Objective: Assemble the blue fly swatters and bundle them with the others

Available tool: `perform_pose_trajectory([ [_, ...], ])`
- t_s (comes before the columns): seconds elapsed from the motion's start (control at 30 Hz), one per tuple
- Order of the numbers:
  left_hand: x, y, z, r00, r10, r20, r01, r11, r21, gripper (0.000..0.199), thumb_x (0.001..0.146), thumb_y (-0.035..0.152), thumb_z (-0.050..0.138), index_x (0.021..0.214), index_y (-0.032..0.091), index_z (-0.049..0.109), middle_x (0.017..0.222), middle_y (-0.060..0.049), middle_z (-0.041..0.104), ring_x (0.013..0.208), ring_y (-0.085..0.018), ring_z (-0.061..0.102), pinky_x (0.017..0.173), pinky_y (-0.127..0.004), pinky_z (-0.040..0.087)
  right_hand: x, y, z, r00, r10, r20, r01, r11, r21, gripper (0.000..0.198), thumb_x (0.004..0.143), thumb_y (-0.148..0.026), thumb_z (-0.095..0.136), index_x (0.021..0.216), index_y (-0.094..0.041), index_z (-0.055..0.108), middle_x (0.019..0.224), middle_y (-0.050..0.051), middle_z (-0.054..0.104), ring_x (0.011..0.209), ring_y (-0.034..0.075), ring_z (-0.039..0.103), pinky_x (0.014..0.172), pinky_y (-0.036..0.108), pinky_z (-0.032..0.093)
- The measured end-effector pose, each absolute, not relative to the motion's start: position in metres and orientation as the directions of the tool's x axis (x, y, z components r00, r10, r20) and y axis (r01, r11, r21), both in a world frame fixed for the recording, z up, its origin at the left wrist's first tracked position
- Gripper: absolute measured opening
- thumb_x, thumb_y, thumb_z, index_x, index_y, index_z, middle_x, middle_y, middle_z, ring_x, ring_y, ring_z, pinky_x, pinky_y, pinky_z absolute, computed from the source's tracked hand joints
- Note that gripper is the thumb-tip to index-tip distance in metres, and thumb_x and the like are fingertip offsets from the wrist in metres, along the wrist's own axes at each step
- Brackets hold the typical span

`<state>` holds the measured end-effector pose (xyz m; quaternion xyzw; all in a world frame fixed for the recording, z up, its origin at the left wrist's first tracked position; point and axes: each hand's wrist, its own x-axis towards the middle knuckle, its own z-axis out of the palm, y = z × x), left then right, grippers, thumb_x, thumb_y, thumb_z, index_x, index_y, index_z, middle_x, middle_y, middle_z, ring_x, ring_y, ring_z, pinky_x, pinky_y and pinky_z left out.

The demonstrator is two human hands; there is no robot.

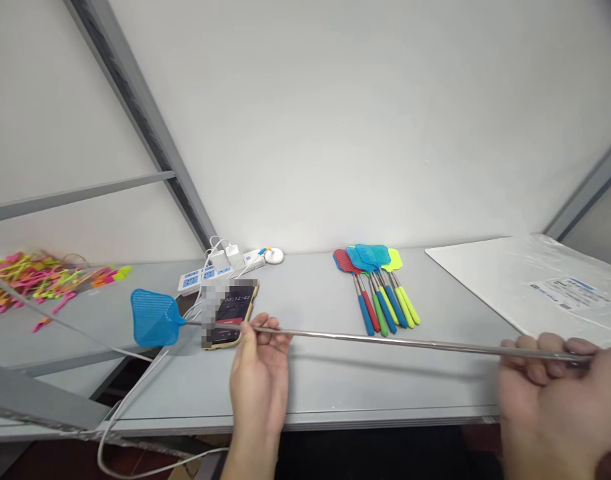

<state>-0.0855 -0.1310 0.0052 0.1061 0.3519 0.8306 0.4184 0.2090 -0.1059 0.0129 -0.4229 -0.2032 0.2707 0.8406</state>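
Note:
A fly swatter (155, 318) with a blue head and a long, drawn-out metal rod stretches across the view above the table. My left hand (261, 360) is closed on the rod not far from the blue head, thumb against it and fingers curled. At the far right my right hand (555, 387) is wrapped round the other end of the rod, hiding part of it. Beyond the rod lies a bunch of several short fly swatters (380, 287) with blue, red, green and yellow handles, their heads overlapping toward the wall.
Behind my left hand lie a phone (235, 310) and a white power strip (198, 277) with chargers and cables. A white plastic-wrapped package (525, 280) is at the right. Colourful small items (30, 283) are piled at the left, past a metal frame post (140, 113).

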Motion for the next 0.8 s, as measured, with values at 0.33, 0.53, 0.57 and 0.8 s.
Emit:
perform_pose_trajectory([
  [0.33, -0.009, -0.102, 0.005, -0.379, 0.925, 0.007, -0.599, -0.251, 0.76, 0.033, 0.088, 0.05, 0.062, 0.093, 0.017, 0.065, 0.088, -0.006, 0.068, 0.078, -0.016, 0.063, 0.077, -0.034, 0.052, 0.146, -0.118, -0.011, 0.396, 0.918, -0.018, -0.646, 0.265, -0.716, 0.025, 0.091, -0.046, 0.059, 0.085, -0.021, 0.057, 0.058, -0.009, 0.029, 0.045, 0.006, 0.025, 0.047, 0.021, 0.033],
  [0.53, -0.026, -0.102, 0.006, -0.392, 0.918, 0.053, -0.527, -0.271, 0.806, 0.029, 0.087, 0.046, 0.065, 0.088, 0.017, 0.066, 0.098, -0.008, 0.07, 0.09, -0.018, 0.065, 0.082, -0.034, 0.051, 0.156, -0.112, -0.016, 0.346, 0.938, -0.024, -0.657, 0.224, -0.72, 0.028, 0.085, -0.044, 0.069, 0.087, -0.018, 0.061, 0.061, -0.009, 0.026, 0.047, 0.005, 0.023, 0.046, 0.019, 0.033],
  [0.57, -0.028, -0.102, 0.006, -0.381, 0.923, 0.053, -0.52, -0.261, 0.814, 0.029, 0.087, 0.046, 0.065, 0.089, 0.017, 0.066, 0.1, -0.009, 0.071, 0.091, -0.019, 0.065, 0.082, -0.035, 0.052, 0.16, -0.111, -0.015, 0.358, 0.933, -0.029, -0.67, 0.235, -0.704, 0.026, 0.085, -0.043, 0.07, 0.087, -0.018, 0.061, 0.061, -0.009, 0.026, 0.047, 0.005, 0.022, 0.046, 0.018, 0.033],
  [0.8, -0.049, -0.097, 0.008, -0.502, 0.861, 0.079, -0.497, -0.362, 0.788, 0.022, 0.084, 0.04, 0.07, 0.086, 0.018, 0.068, 0.095, -0.004, 0.069, 0.096, -0.018, 0.063, 0.083, -0.034, 0.051, 0.185, -0.104, -0.013, 0.539, 0.839, -0.073, -0.694, 0.394, -0.602, 0.021, 0.087, -0.036, 0.069, 0.086, -0.016, 0.061, 0.057, -0.01, 0.026, 0.046, 0.005, 0.02, 0.046, 0.017, 0.034],
])
